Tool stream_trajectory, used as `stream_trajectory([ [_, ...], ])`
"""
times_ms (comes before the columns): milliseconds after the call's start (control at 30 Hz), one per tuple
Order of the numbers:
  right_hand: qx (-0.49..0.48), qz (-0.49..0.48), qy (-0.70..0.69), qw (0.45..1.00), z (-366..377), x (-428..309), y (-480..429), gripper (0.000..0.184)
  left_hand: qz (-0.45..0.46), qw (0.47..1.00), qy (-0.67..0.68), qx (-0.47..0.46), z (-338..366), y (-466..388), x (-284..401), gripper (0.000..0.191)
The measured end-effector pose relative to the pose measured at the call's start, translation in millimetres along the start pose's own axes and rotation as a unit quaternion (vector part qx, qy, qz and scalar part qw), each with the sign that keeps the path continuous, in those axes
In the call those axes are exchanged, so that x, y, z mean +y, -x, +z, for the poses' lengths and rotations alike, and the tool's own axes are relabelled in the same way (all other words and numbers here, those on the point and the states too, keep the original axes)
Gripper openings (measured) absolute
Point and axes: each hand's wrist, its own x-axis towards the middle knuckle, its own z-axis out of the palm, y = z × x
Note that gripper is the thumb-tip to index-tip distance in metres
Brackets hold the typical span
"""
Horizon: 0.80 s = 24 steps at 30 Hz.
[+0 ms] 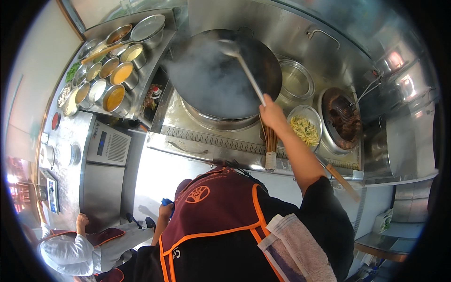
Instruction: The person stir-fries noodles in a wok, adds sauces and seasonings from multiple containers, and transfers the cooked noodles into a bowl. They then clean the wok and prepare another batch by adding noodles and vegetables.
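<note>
My right hand [273, 112] grips the long handle of a metal ladle [252, 75]. The bowl of the ladle is inside a large black wok [262, 60] on the range, toward its far side. Pale smoke or steam covers the wok's left and middle, so its bottom is hard to see. My left hand [165, 210] is low by my left side, closed around a bunched blue cloth [167, 202]. A bamboo wok brush [270, 149] lies at the front of the range below my right forearm. Right of that forearm is a strainer [320, 121] holding shredded yellow-green food [303, 130].
Steel pots of sauces and seasonings [118, 100] crowd the left counter [135, 109]. A bowl of liquid [296, 81] and a second, brown-crusted burner well [341, 118] are at right. The strainer's wooden handle [342, 181] juts past the front edge. A co-worker [67, 252] stands lower left.
</note>
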Motion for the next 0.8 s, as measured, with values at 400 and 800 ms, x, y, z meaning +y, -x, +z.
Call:
stream_trajectory([
  [400,-0.334,-0.008,-0.351,0.875,-3,-3,56,0.04,-0.069,0.991,-0.114,-0.016,-3,-16,-84,0.029],
  [800,-0.316,0.134,-0.189,0.92,-8,5,43,0.037,0.032,0.999,0.044,-0.006,6,-5,-4,0.027],
])
